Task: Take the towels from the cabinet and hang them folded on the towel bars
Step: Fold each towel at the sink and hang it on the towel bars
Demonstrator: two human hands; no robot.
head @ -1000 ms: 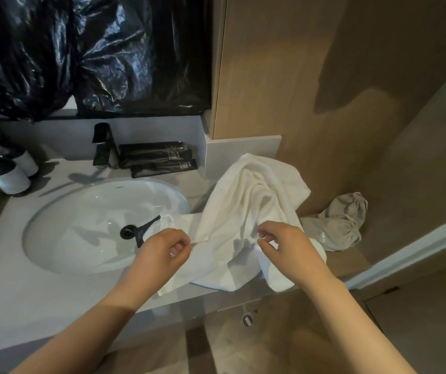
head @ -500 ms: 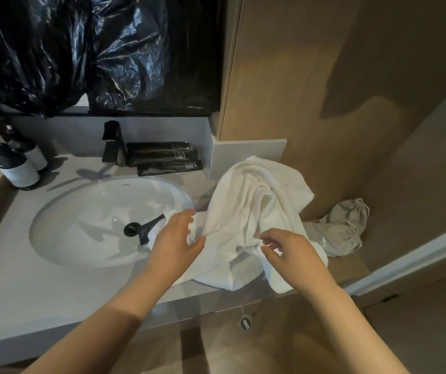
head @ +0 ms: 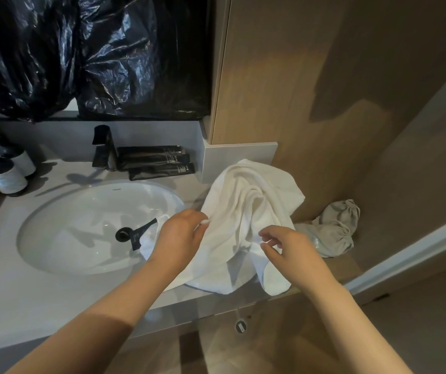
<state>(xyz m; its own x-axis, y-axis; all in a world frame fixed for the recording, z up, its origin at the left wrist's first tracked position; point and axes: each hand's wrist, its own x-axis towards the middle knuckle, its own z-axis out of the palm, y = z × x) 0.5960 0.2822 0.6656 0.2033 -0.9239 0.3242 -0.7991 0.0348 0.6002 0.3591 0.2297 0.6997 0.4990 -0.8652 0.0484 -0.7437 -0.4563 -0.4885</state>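
The towel is lying crumpled on the worktop, just right of the sink. Its left edge is spilling into the basin, its front edge is drooping over the worktop's front lip, and its rear part is resting against the grey upstand below the wooden panel. The left hand is reaching over the right rim of the sink and is pinching a fold of the towel between thumb and fingers. The right hand is hovering over the front right part of the towel with its fingers curled; the forefinger and thumb are sitting slightly apart at a fold, and it cannot be told whether they are gripping it. The two hands are working apart from each other, with the bunched middle of the towel between them. A black tag is lying in the basin, touching the drain and running under the towel's edge. A faucet is standing behind the sink, with black tubes stacked just beside it. Two bottles are standing at the far left. A grey bag is lying on the wooden ledge to the right of the towel. Black plastic is covering the wall above the worktop.
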